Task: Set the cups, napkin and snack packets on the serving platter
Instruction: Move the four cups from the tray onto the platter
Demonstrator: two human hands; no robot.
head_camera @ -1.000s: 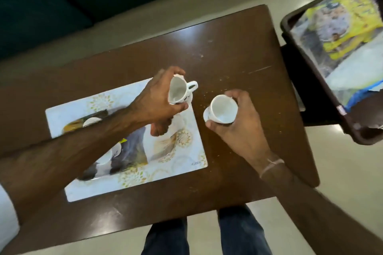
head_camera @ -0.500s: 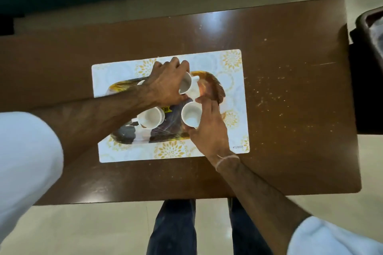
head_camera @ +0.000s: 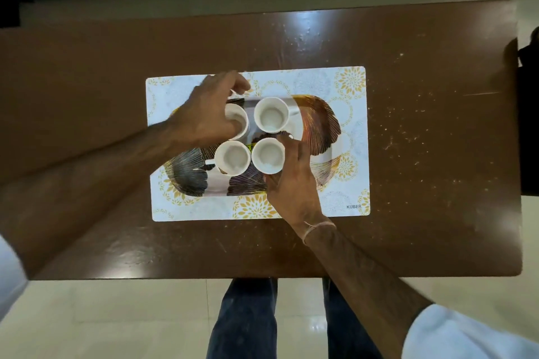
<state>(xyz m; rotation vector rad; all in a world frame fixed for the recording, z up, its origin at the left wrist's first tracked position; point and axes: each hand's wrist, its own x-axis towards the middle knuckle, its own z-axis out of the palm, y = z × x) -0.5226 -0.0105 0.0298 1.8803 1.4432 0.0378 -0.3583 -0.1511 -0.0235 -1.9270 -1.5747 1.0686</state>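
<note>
Four white cups stand in a tight square on the leaf-patterned serving platter (head_camera: 320,128). The far right cup (head_camera: 271,115) and the near left cup (head_camera: 232,158) stand free. My left hand (head_camera: 204,116) hovers with curved, spread fingers over the far left cup (head_camera: 239,121), hiding most of it and gripping nothing. My right hand (head_camera: 294,181) wraps thumb and fingers around the near right cup (head_camera: 267,155), which rests on the platter. No napkin or snack packets are in view.
The platter lies on a white placemat (head_camera: 354,90) with yellow flowers, in the middle of a brown wooden table (head_camera: 423,140). A dark bin edge (head_camera: 529,73) shows at the right. My legs are below the table's near edge.
Both hands carried cups from the right side of the table to the platter. My left hand let go of the far right cup and shifted left. The right hand's cup came down onto the platter.
</note>
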